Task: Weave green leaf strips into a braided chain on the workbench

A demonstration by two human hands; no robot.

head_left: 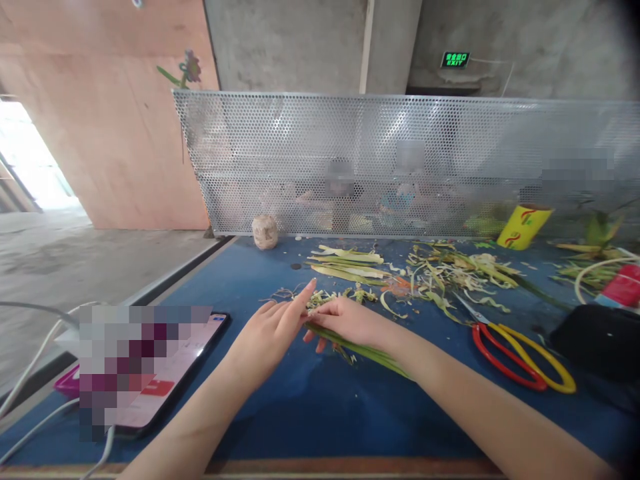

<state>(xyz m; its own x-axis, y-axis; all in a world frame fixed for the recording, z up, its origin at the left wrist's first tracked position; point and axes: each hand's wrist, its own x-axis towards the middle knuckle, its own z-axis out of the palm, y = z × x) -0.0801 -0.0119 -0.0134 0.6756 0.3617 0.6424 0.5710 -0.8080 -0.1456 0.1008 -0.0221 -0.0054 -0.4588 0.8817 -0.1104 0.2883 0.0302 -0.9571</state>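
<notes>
My right hand (345,321) is closed around long green stalks (373,352), their lower ends running back under my right forearm. Its thumb and forefinger come together at the front end of the stalks. My left hand (280,323) meets it there, one finger raised and the others bent; what its fingertips pinch is hidden. Just beyond both hands lie small pale green and whitish flower bits (357,293). Farther back, several long pale green stalks (347,263) lie side by side on the blue tabletop (300,427).
Scissors (523,357) with red and yellow handles lie at right, near a black object (595,343). Plant scraps (465,270) are heaped behind them. A yellow roll (524,228) and a whitish roll (265,232) stand by the perforated metal screen (310,133). A phone (165,373) and cables are at left.
</notes>
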